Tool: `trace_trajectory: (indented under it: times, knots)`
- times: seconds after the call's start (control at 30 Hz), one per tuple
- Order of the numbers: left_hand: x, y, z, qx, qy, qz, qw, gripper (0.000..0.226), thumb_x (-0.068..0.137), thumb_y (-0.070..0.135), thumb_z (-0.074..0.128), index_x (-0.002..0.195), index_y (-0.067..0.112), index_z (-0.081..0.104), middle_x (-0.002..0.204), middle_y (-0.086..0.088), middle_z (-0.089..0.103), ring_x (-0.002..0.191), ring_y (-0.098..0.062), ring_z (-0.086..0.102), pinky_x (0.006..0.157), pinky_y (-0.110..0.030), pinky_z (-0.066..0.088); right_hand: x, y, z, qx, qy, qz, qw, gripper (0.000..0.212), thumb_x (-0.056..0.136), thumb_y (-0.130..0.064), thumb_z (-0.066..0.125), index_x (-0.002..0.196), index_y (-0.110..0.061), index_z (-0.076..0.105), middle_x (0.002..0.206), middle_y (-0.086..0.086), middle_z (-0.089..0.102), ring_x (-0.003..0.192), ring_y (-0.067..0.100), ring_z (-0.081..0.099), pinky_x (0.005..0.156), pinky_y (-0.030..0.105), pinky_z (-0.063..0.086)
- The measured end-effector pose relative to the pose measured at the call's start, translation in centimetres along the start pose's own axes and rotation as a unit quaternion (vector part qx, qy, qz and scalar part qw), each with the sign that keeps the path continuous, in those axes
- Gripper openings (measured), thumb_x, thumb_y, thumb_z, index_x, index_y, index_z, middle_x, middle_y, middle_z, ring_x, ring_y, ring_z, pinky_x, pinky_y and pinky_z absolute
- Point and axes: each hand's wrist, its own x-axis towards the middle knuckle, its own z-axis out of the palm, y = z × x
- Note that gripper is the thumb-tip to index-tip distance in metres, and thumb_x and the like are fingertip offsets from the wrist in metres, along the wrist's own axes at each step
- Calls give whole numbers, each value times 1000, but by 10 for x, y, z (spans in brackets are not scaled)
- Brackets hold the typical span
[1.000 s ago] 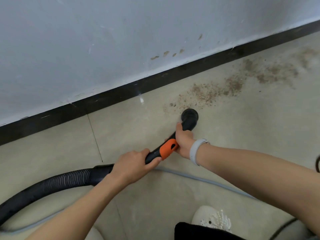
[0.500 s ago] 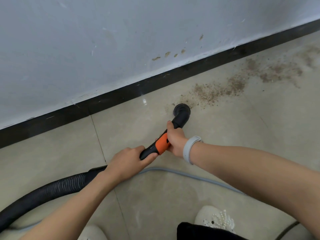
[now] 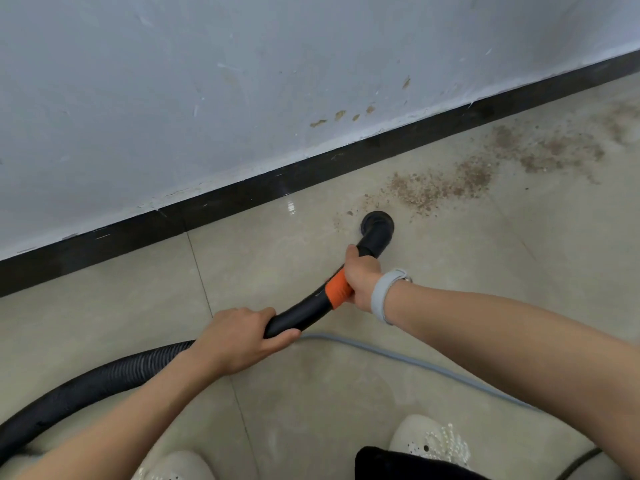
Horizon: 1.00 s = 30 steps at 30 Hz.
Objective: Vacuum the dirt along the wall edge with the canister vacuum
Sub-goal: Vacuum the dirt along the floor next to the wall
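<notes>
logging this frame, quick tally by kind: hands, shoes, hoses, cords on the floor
hands: 2, left hand and right hand
shoes: 2, left shoe, right shoe
vacuum hose: 1
grey cord: 1
total: 6

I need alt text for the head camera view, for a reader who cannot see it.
Two hands grip a black vacuum wand, right hand near its orange band, left hand by the ribbed hose. Its round nozzle sits at the edge of brown dirt beside the black baseboard.
</notes>
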Motion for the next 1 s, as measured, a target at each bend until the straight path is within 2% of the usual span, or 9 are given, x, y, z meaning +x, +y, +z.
trace_trajectory:
  times: [0.1, 0.2, 0.3, 0.37, 0.43, 0.57, 0.67, 0.87, 1.0]
  knots:
    - [-19, -25, 8, 32, -9, -39, 999, 45, 82, 76, 24, 85, 34, 42, 57, 10, 42, 61, -13, 45, 52, -27, 27, -18, 10, 28, -60, -24, -1, 998, 47, 99, -32, 43, 100, 15, 48, 117, 16, 56, 116, 36, 53, 103, 42, 40]
    - [-32, -38, 17, 45, -9, -72, 996, 41, 84, 74, 25, 85, 36, 41, 58, 11, 42, 64, -13, 47, 54, -28, 28, -32, 11, 48, 34, -31, 46, 998, 45, 99, -33, 43, 119, 7, 46, 125, 20, 55, 116, 35, 53, 102, 42, 41]
    - [-32, -37, 15, 27, 9, -97, 995, 41, 84, 73, 26, 83, 35, 42, 58, 10, 45, 63, -13, 49, 53, -27, 29, -32, -9, 43, -48, -66, -2, 997, 24, 102, -13, 33, 112, 8, 42, 133, 17, 49, 122, 33, 47, 101, 36, 36]
    - [-21, -27, 9, 0, 15, -97, 995, 47, 81, 75, 23, 83, 34, 45, 60, 10, 49, 62, -13, 50, 51, -26, 29, -25, -20, 37, -24, -62, -9, 998, 37, 103, -17, 30, 128, 8, 42, 136, 18, 47, 124, 33, 45, 104, 37, 34]
    - [-8, -14, 2, -19, 20, -82, 996, 53, 77, 79, 21, 84, 33, 48, 62, 10, 51, 62, -14, 51, 51, -26, 30, -18, -25, 27, 4, -19, 4, 1000, 46, 103, -28, 32, 130, 7, 43, 134, 20, 49, 122, 34, 48, 106, 41, 36]
    - [15, 15, -8, -34, 21, -25, 999, 55, 76, 81, 24, 85, 32, 48, 62, 10, 49, 59, -11, 49, 51, -26, 31, 1, -33, -15, 41, -4, 26, 999, 45, 103, -28, 35, 136, 2, 39, 138, 17, 46, 124, 34, 47, 104, 39, 39]
    - [31, 37, -12, -38, 21, -6, 999, 53, 77, 80, 29, 84, 31, 46, 63, 10, 47, 63, -14, 49, 54, -28, 31, 16, -34, -46, 55, 7, 41, 998, 45, 101, -35, 37, 134, -3, 42, 132, 17, 50, 117, 33, 52, 101, 47, 44]
    - [54, 79, -6, -25, 33, 44, 998, 55, 80, 77, 32, 86, 25, 49, 71, 5, 51, 76, -22, 60, 58, -29, 31, 34, -23, -91, 91, 63, 58, 992, 43, 101, -35, 38, 132, -5, 42, 122, 15, 52, 115, 33, 54, 98, 47, 46]
    - [70, 91, -7, -25, 37, 45, 998, 57, 79, 78, 33, 86, 24, 50, 81, 0, 64, 80, -24, 62, 60, -30, 34, 42, -23, -104, 107, 75, 29, 991, 36, 101, -35, 37, 121, -7, 46, 110, 16, 51, 104, 31, 56, 99, 48, 46]
